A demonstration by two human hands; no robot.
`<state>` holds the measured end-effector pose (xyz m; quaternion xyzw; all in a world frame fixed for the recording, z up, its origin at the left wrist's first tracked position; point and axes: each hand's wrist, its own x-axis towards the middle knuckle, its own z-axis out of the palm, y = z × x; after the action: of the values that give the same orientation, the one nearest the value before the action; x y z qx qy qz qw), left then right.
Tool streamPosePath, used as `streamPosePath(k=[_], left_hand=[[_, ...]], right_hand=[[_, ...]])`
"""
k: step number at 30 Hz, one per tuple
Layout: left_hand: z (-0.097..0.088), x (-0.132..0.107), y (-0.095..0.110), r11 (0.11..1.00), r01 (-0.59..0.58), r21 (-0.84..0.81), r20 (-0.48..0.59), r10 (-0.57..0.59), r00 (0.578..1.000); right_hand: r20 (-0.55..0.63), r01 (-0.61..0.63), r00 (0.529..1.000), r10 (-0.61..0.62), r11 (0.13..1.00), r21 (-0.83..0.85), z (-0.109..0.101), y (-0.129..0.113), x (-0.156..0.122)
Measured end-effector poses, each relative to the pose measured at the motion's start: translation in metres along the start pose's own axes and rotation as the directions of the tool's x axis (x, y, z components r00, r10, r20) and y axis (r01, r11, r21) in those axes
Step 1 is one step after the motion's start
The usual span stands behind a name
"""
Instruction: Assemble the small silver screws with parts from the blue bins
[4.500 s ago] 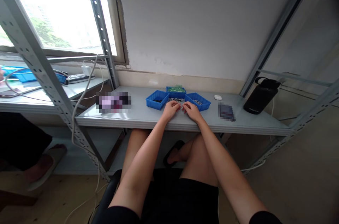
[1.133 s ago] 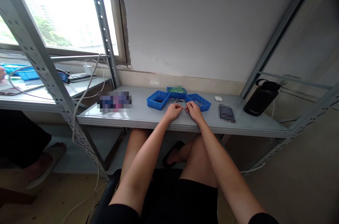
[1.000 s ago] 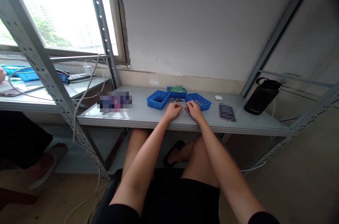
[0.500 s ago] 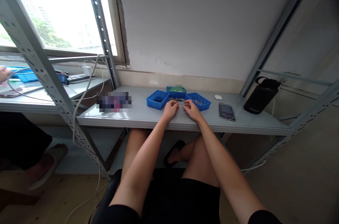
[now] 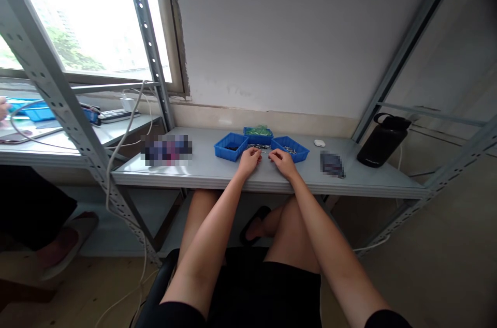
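My left hand [image 5: 250, 160] is closed in a pinch over the front of the table, with a small thin silvery piece showing at its fingertips; its kind is too small to make out. My right hand [image 5: 282, 162] faces it a short gap away, fingertips pressed together, and whatever they may hold is hidden. Just beyond both hands lies a pile of small metal parts [image 5: 258, 146]. A blue bin [image 5: 226, 153] with dark pieces stands left of my left hand. Another blue bin [image 5: 301, 155], holding silvery metal pieces, sits right beside my right hand.
Behind the pile is a blue bin [image 5: 258, 138] with green plastic bags [image 5: 257, 130]. A white earbud case [image 5: 319, 143] and a black bottle [image 5: 384, 140] are on the right. Metal shelf posts [image 5: 145, 23] frame the table [image 5: 202, 172]. Another person's hand [image 5: 3, 108] is far left.
My right hand has drawn slightly apart from my left, widening the gap between the fingertips. My left hand stays nearly in place, and the bins have not moved.
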<state>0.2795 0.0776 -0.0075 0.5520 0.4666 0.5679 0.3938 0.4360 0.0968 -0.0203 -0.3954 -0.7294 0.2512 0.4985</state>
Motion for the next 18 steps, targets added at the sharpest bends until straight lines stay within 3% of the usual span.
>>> streamPosePath(k=[9, 18], left_hand=[[0.001, 0.002, -0.001, 1.000, 0.029, -0.012, -0.002, -0.029, 1.000], [0.001, 0.000, 0.001, 1.000, 0.021, 0.008, 0.001, -0.021, 1.000]], right_hand=[[-0.201, -0.084, 0.975, 0.091, 0.996, 0.040, 0.002, 0.017, 0.006], [-0.191, -0.191, 0.963, 0.189, 0.982, 0.009, 0.001, 0.020, 0.007]])
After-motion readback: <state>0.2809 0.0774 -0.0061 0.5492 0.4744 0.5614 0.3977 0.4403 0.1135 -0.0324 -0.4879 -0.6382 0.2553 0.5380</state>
